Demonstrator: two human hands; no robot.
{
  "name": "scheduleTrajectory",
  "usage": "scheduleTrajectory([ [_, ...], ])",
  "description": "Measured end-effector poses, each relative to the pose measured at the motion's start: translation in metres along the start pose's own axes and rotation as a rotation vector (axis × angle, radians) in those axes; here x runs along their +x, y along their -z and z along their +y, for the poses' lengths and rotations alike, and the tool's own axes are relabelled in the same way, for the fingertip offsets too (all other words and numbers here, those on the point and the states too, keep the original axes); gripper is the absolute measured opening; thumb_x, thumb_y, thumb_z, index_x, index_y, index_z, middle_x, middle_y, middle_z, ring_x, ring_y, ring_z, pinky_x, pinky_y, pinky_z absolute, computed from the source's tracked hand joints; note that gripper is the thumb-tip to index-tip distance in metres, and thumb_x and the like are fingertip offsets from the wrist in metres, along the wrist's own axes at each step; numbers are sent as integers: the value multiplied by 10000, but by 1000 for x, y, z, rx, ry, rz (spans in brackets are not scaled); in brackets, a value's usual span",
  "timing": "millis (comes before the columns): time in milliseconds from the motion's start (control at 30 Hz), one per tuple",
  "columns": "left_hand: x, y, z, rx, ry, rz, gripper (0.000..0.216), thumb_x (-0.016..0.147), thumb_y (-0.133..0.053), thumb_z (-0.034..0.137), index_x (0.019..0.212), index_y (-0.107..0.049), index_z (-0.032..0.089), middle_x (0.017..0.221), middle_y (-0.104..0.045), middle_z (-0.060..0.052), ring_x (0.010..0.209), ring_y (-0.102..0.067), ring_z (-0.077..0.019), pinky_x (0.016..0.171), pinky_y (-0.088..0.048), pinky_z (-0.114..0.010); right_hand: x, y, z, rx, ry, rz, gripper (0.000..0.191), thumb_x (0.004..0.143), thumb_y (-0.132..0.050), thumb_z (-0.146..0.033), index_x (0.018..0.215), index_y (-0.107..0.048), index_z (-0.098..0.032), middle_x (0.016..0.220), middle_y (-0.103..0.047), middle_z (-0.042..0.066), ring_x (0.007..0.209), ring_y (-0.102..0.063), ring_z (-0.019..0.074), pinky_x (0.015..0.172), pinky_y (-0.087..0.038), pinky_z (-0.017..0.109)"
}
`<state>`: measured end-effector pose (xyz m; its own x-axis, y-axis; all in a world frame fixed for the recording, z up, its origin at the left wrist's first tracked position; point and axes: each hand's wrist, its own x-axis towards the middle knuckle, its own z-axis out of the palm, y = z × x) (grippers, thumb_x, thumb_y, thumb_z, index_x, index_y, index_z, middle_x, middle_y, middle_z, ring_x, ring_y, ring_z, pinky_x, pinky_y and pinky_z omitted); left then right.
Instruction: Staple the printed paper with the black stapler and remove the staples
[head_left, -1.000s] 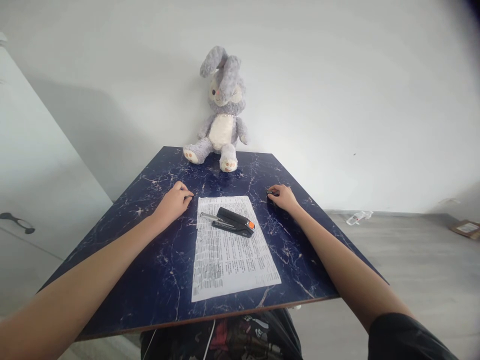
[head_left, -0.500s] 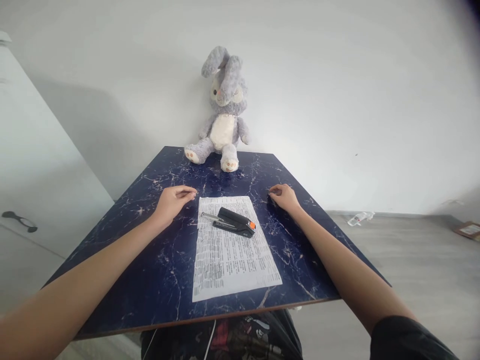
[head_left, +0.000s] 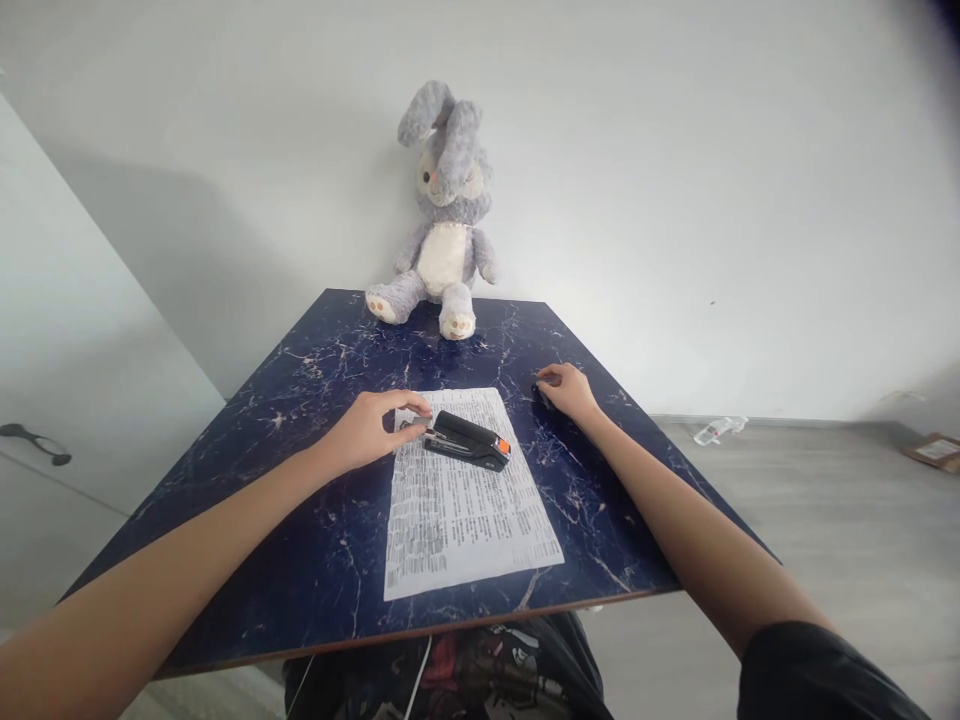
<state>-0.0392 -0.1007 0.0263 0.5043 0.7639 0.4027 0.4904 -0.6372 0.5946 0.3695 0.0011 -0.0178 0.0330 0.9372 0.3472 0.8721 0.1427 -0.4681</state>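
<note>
A printed sheet of paper point(head_left: 461, 500) lies on the dark blue marbled table point(head_left: 300, 520). On its far end rests a black stapler point(head_left: 466, 441) with an orange end. My left hand point(head_left: 373, 428) is at the stapler's left, metal end, fingers curved around it and touching it. My right hand point(head_left: 568, 389) rests on the table to the right of the paper, fingers curled over a small dark object point(head_left: 539, 390) that I cannot make out.
A grey plush rabbit point(head_left: 443, 225) sits at the table's far edge against the white wall. A white cabinet door with a dark handle point(head_left: 34, 443) stands at the left. A small bottle point(head_left: 716, 430) lies on the grey floor at the right.
My left hand has moved right and nearer, from the table beside the paper's far corner onto the stapler's left end. My right hand has stayed in place.
</note>
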Motion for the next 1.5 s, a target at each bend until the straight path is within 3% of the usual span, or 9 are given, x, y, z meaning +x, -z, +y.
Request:
scheduleTrajectory([
  [200, 0, -2, -4, 9, 49, -120, 217, 922, -725, 346, 1119, -773, 268, 1145, -803, -33, 1051, -760, -239, 964, -581, -371, -1, -1, -1, 4, 4, -10, 229, 832, -673, -207, 1007, -815, -164, 1008, -722, 88, 821, -695, 189, 901, -538, 314],
  [600, 2, -3, -10, -3, -8, -146, 159, 932, -710, 322, 1035, -823, 283, 1063, -820, -39, 981, -767, -232, 923, -589, -377, -2, 1, -5, 10, 2, -13, 220, 811, -675, -197, 980, -813, -171, 977, -726, 78, 813, -689, 191, 868, -541, 312],
  [767, 3, 13, -17, -20, -74, -197, 188, 945, -692, 345, 1062, -838, 322, 1097, -818, -52, 1019, -769, -252, 968, -599, -428, -6, 6, -15, 22, 13, 46, 187, 810, -652, -197, 940, -785, -174, 975, -723, 78, 795, -678, 191, 892, -543, 337],
  [900, 4, 30, -28, -130, -14, -268, 192, 900, -744, 391, 1050, -852, 341, 1118, -820, -56, 1040, -774, -282, 997, -600, -464, -18, 20, -44, 127, 121, 109, 178, 913, -608, -291, 948, -750, -189, 990, -725, 83, 849, -679, 212, 871, -542, 345],
  [1000, 5, 31, -35, -182, 55, -261, 198, 890, -754, 410, 1036, -858, 327, 1061, -830, -54, 974, -789, -280, 938, -620, -430, -37, 32, -78, 330, 312, -15, 271, 1009, -564, -410, 938, -719, -199, 964, -724, 80, 878, -670, 221, 814, -533, 339],
  [1100, 5, 23, -36, -144, 59, -239, 200, 929, -705, 396, 1032, -849, 304, 1029, -832, -46, 913, -792, -253, 882, -621, -378, -60, 34, -111, 435, 628, -400, 302, 1039, -572, -475, 1088, -694, -203, 1106, -706, 81, 962, -656, 218, 827, -517, 335],
  [1167, 5, 15, -31, -119, 23, -249, 192, 940, -691, 376, 1039, -833, 294, 1038, -828, -41, 918, -786, -241, 885, -608, -364, -73, 29, -127, 404, 765, -581, 323, 999, -655, -500, 1116, -658, -199, 1095, -679, 72, 928, -632, 209, 801, -499, 329],
  [1333, 6, -9, -13, -8, 0, -194, 86, 928, -678, 302, 988, -733, 274, 971, -791, -9, 943, -742, -230, 976, -533, -393, -87, 11, -140, 339, 757, -566, 261, 1013, -645, -445, 991, -558, -200, 906, -607, 23, 778, -549, 176, 704, -416, 306],
  [1500, 9, -29, -2, 35, 4, -145, 71, 884, -639, 209, 942, -614, 244, 913, -724, -12, 875, -694, -225, 812, -509, -347, -89, 6, -141, 378, 744, -551, 219, 1004, -649, -390, 971, -525, -213, 878, -595, 9, 743, -537, 167, 687, -402, 299],
])
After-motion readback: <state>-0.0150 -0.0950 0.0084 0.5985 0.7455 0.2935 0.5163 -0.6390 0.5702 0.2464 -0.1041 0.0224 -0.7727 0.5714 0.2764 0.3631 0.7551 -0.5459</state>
